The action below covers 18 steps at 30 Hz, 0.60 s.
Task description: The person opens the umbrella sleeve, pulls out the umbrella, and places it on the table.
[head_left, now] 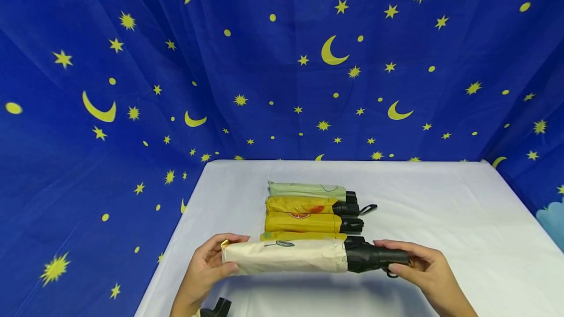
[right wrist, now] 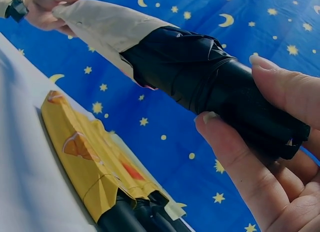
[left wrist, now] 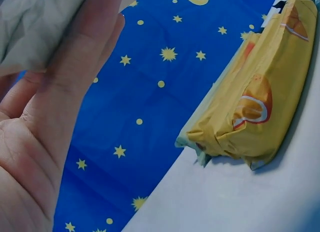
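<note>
Both hands hold a folded umbrella (head_left: 286, 257) in a cream sleeve with a leaf print, level above the near part of the table. My left hand (head_left: 207, 268) grips the closed end of the sleeve, at the left. At the other end, the fingers and thumb of my right hand (right wrist: 270, 157) pinch the black handle (right wrist: 240, 102). Behind it, other folded umbrellas lie side by side: a pale green one (head_left: 304, 190), a yellow one (head_left: 299, 205), and another yellow one (head_left: 304, 222) with an orange-slice print. A further yellow umbrella (head_left: 304, 235) is mostly hidden behind the cream one.
A white cloth covers the table (head_left: 440, 199). Blue curtain (head_left: 282, 62) with yellow moons and stars hangs behind it and at both sides. A black wrist device (head_left: 216, 307) shows at the left wrist. The lying umbrellas' handles point right.
</note>
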Available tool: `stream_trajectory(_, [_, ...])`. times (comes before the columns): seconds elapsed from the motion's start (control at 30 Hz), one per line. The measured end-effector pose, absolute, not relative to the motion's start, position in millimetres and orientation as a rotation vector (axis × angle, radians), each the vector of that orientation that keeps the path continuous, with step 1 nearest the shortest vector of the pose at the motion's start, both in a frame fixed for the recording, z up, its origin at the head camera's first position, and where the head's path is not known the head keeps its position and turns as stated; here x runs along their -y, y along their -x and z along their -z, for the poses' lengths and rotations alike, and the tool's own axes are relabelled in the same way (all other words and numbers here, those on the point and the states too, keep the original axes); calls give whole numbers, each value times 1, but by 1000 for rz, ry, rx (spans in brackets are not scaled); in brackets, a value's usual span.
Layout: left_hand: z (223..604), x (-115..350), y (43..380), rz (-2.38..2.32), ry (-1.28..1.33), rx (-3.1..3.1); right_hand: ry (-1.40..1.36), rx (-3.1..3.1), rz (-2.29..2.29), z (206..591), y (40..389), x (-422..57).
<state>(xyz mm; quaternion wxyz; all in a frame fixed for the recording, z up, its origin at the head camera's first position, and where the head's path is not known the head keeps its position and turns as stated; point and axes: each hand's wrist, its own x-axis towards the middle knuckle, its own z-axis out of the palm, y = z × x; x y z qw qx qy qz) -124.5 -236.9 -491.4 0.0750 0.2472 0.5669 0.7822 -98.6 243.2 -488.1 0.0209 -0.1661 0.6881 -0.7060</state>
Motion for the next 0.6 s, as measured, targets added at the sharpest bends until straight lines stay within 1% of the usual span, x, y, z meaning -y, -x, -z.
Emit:
stream_trajectory(0.3, [491,246,119,-2363,-716,-1746,565,-2121,2221,491,94,-248])
stream_trajectory(0.6, [493,248,121,-2420,-877,-1756,568,-2114,2234,488,94,-251])
